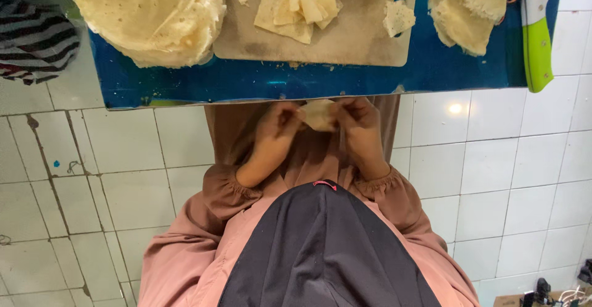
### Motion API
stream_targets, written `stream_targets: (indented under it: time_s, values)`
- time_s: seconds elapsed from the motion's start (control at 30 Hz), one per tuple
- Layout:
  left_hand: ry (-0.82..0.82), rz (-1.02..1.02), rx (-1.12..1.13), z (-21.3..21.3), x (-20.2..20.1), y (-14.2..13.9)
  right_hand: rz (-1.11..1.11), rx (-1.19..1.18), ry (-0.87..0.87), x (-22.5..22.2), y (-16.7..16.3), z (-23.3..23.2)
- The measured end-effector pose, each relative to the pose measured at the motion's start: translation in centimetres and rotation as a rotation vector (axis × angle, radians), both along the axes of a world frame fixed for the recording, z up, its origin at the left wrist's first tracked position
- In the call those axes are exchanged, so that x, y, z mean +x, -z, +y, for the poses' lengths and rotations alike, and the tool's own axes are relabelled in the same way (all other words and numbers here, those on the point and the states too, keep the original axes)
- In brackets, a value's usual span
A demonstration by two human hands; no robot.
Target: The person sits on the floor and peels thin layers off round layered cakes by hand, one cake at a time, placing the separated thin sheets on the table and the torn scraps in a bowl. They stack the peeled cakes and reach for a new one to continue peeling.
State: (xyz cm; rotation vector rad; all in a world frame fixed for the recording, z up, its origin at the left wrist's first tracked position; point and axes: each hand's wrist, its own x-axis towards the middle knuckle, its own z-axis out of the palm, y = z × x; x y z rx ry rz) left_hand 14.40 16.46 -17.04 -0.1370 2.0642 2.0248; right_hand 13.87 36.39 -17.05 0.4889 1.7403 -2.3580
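Observation:
My left hand (275, 135) and my right hand (361, 129) are held together in front of my body, just below the near edge of a blue table (271, 80). Both pinch a small pale piece of thin pastry sheet (318, 114) between their fingertips. On the table above lies a tan cutting board (357, 45) with a pile of cut pastry strips (298, 6) and one small loose piece (398, 17).
A stack of round thin pastry sheets (148, 14) sits at the table's left, and more folded sheets (465, 8) lie at its right. A green-handled knife (538, 45) rests on the right edge. A striped cloth (34, 42) lies at far left. White floor tiles (493, 159) surround me.

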Motion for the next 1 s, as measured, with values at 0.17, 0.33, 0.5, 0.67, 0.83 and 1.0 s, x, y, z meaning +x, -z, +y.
stream_targets:
  time_s: [0.17, 0.33, 0.5, 0.67, 0.83, 1.0]
  values:
    - [-0.004, -0.095, 0.234, -0.5, 0.1, 2.2, 0.108, -0.028, 0.024, 0.2, 0.4, -0.5]
    - [0.105, -0.051, -0.210, -0.2, -0.6, 0.6, 0.105, 0.161, -0.071, 0.2, -0.3, -1.6]
    - [-0.012, -0.022, -0.106, -0.7, -1.2, 0.2, 0.024, 0.015, 0.063, 0.2, -0.3, -1.3]
    - [-0.156, -0.128, -0.123, -1.0, -1.1, 1.8, -0.017, -0.308, 0.150, 0.4, 1.3, 0.5]
    - [0.133, -0.009, 0.059, 0.6, -0.4, 1.8, 0.261, 0.250, -0.245, 0.4, 2.2, 0.4]
    - [0.050, -0.127, 0.178, -0.2, -0.7, 2.0, -0.236, -0.353, -0.035, -1.1, 2.1, -0.5]
